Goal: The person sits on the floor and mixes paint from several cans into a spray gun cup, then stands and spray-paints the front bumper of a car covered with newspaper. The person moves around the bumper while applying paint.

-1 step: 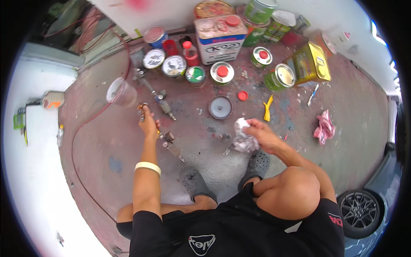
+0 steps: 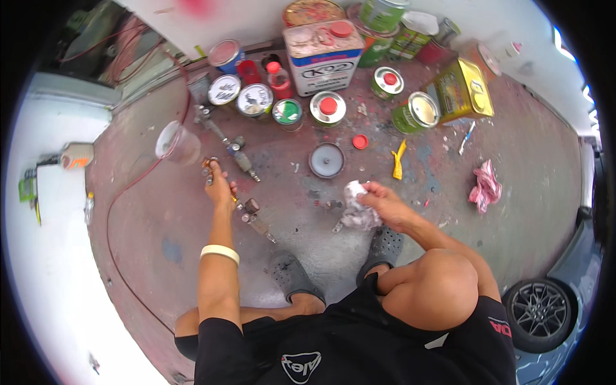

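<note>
My left hand [image 2: 220, 189] is closed around a spray gun [image 2: 208, 168] with gold-coloured parts. Just past these fingers, a knob and a metal handle [image 2: 258, 223] show; I cannot tell whether they belong to the same gun. Another spray gun [image 2: 232, 149] lies on the floor beyond. In my right hand [image 2: 388, 206] is a crumpled white rag [image 2: 359, 208], pinched between thumb and fingers above the floor. A small grey metal piece [image 2: 338, 226] shows beside the rag's lower edge. Ahead, between my hands, stands a round grey container [image 2: 327, 160].
Several paint cans [image 2: 255, 101] and a large rectangular thinner can [image 2: 324, 61] line the wall. A yellow can [image 2: 463, 93] stands farther right. A clear plastic cup [image 2: 179, 144] and a red hose [image 2: 128, 187] are left; a pink rag [image 2: 485, 186] and car wheel [image 2: 539, 314] are right.
The whole scene sits slightly farther left in the picture. Both hands keep the same holds.
</note>
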Demonstrator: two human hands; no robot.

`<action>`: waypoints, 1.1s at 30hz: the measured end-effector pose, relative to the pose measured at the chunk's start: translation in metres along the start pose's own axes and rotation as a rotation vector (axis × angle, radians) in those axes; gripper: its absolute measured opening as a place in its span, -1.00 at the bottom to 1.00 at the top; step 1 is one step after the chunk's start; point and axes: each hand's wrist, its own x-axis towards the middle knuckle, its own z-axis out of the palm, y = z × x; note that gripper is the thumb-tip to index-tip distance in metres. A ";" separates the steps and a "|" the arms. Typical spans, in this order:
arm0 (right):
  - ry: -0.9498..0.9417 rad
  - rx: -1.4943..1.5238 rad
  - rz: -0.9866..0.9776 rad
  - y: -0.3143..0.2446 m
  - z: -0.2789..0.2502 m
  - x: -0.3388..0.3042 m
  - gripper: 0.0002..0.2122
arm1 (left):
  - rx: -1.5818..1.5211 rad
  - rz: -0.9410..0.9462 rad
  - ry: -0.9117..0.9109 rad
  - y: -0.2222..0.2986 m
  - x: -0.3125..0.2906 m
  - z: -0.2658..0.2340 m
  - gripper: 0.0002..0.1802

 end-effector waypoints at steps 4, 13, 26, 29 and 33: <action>0.211 -1.275 -0.706 0.059 0.007 0.003 -0.68 | -0.047 -0.001 0.057 -0.004 0.005 -0.019 -0.26; 0.445 -0.925 -0.543 0.046 -0.041 -0.007 -0.72 | -0.028 -0.031 0.005 -0.011 0.018 -0.003 -0.42; 1.074 -1.225 -0.935 -0.133 -0.162 0.046 -0.17 | 0.223 0.071 0.041 -0.036 0.025 -0.031 -0.31; 0.943 -1.387 -0.889 -0.154 -0.204 0.075 -0.09 | 0.282 0.112 0.019 -0.032 0.019 -0.025 -0.27; 0.549 -1.346 -0.668 -0.186 -0.207 0.081 -0.19 | 0.333 0.131 -0.009 -0.025 0.016 -0.044 -0.27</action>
